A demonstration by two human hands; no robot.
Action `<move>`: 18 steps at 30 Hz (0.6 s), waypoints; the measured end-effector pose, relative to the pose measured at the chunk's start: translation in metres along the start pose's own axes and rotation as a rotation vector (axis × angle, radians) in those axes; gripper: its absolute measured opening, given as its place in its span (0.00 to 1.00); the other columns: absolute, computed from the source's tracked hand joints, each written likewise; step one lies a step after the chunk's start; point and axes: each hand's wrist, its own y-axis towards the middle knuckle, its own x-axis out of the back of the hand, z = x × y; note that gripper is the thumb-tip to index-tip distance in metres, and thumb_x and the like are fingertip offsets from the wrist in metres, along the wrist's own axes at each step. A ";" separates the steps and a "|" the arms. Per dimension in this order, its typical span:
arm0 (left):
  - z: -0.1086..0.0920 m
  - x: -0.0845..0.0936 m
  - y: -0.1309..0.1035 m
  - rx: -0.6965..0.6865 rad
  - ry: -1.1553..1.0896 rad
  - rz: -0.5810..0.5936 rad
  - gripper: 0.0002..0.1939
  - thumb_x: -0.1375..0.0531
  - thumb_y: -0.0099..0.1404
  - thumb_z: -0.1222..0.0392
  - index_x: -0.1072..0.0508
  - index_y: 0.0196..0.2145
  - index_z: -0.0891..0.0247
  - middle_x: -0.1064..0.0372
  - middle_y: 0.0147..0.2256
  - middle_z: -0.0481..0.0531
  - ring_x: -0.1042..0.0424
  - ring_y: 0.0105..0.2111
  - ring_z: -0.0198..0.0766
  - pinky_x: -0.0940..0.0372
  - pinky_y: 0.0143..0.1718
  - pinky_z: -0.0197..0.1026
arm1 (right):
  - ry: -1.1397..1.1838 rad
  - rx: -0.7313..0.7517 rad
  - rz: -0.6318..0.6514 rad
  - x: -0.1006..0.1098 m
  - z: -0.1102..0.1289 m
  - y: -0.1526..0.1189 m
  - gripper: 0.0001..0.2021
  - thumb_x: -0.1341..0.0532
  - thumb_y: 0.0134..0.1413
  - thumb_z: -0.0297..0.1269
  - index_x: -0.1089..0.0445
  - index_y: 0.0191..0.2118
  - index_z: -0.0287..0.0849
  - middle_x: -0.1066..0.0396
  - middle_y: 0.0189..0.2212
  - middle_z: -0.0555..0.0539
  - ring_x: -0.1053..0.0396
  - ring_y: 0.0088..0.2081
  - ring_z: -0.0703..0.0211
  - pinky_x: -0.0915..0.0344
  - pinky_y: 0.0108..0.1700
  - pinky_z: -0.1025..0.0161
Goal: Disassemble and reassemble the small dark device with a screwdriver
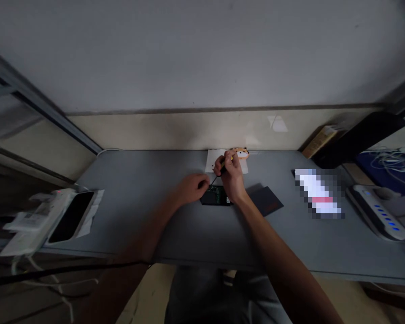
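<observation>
In the middle of the desk lies an opened black device (218, 197) with a green circuit board showing. My right hand (233, 177) is closed around a screwdriver (214, 180) with a yellow and black handle; its thin shaft slants down and left to the board. I cannot tell whether the tip sits in a screw. My left hand (194, 186) is at the device's left end, fingers curled together near the shaft's tip; what they hold, if anything, is hidden. A dark flat panel (266, 200) lies just right of the device.
Behind my hands are a white sheet (212, 158) and an orange-and-white cartoon animal item (242, 154). A phone (72, 217) and a white power strip (43, 220) lie left. To the right are a blurred-out lit screen (319, 193) and a grey device with blue lights (386, 213).
</observation>
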 end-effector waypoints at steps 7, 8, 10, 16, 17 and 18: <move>0.010 -0.008 -0.008 -0.040 -0.050 -0.068 0.09 0.47 0.69 0.64 0.29 0.32 0.59 0.26 0.32 0.50 0.26 0.35 0.40 0.32 0.45 0.43 | -0.059 -0.019 0.045 -0.002 -0.002 -0.002 0.23 0.38 0.59 0.66 0.34 0.38 0.50 0.39 0.24 0.55 0.39 0.26 0.62 0.39 0.31 0.61; 0.010 -0.009 -0.007 -0.046 -0.045 -0.067 0.09 0.47 0.69 0.65 0.29 0.32 0.59 0.26 0.32 0.50 0.27 0.36 0.41 0.32 0.44 0.44 | -0.047 -0.024 0.043 -0.003 -0.001 -0.003 0.23 0.38 0.59 0.66 0.34 0.37 0.49 0.40 0.24 0.54 0.40 0.26 0.61 0.40 0.30 0.61; 0.010 -0.009 -0.007 -0.053 -0.037 -0.076 0.10 0.47 0.69 0.65 0.29 0.32 0.59 0.27 0.32 0.51 0.27 0.36 0.41 0.33 0.44 0.44 | -0.018 -0.025 0.039 -0.006 0.002 -0.005 0.23 0.38 0.59 0.66 0.34 0.36 0.49 0.42 0.24 0.54 0.43 0.25 0.61 0.42 0.28 0.62; 0.012 -0.011 -0.008 -0.055 -0.019 -0.053 0.09 0.47 0.70 0.65 0.29 0.32 0.60 0.27 0.31 0.49 0.27 0.34 0.39 0.33 0.42 0.42 | -0.004 -0.060 0.087 -0.007 0.007 -0.008 0.22 0.39 0.62 0.64 0.36 0.34 0.48 0.44 0.24 0.54 0.46 0.25 0.62 0.43 0.28 0.62; 0.012 -0.012 -0.008 -0.057 -0.010 -0.053 0.09 0.47 0.70 0.65 0.29 0.32 0.60 0.26 0.31 0.49 0.27 0.34 0.39 0.33 0.42 0.43 | -0.008 -0.062 0.088 -0.007 0.007 -0.008 0.22 0.39 0.62 0.64 0.36 0.34 0.48 0.44 0.24 0.54 0.46 0.25 0.62 0.43 0.28 0.63; 0.012 -0.013 -0.008 -0.060 -0.002 -0.053 0.09 0.47 0.70 0.65 0.29 0.33 0.60 0.26 0.32 0.49 0.26 0.34 0.39 0.33 0.43 0.43 | -0.007 -0.059 0.087 -0.007 0.007 -0.008 0.22 0.39 0.62 0.64 0.36 0.34 0.48 0.44 0.23 0.54 0.46 0.25 0.63 0.43 0.27 0.63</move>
